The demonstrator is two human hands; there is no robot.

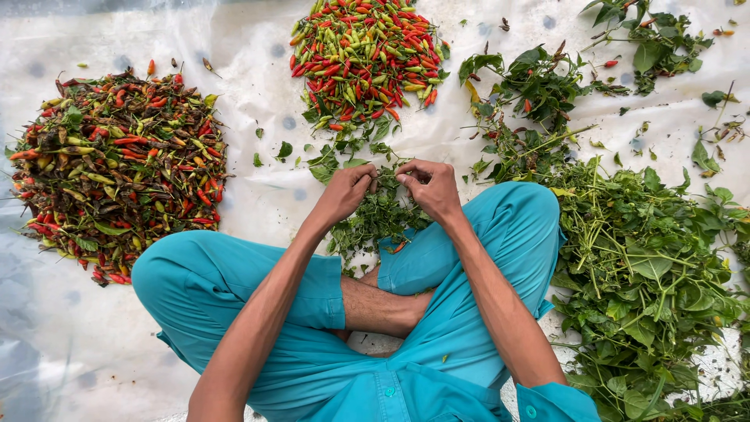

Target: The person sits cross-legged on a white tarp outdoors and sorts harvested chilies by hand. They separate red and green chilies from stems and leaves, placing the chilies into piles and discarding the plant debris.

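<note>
I sit cross-legged in teal clothes on a white plastic sheet point(258, 195). My left hand point(348, 191) and my right hand point(431, 187) meet over a small heap of green chili sprigs point(375, 223) between my knees. Both hands have their fingers pinched on a sprig from the top of that heap; what is between the fingertips is too small to make out. A bright pile of red, orange and green chilies point(363, 55) lies straight ahead. A larger, darker pile of chilies mixed with leaves point(117, 168) lies to my left.
Leafy chili branches point(648, 266) are heaped along my right side, from my right knee to the frame's bottom edge. More cut sprigs point(531, 86) and loose leaves lie at the far right. My bare foot point(383, 309) rests between my legs.
</note>
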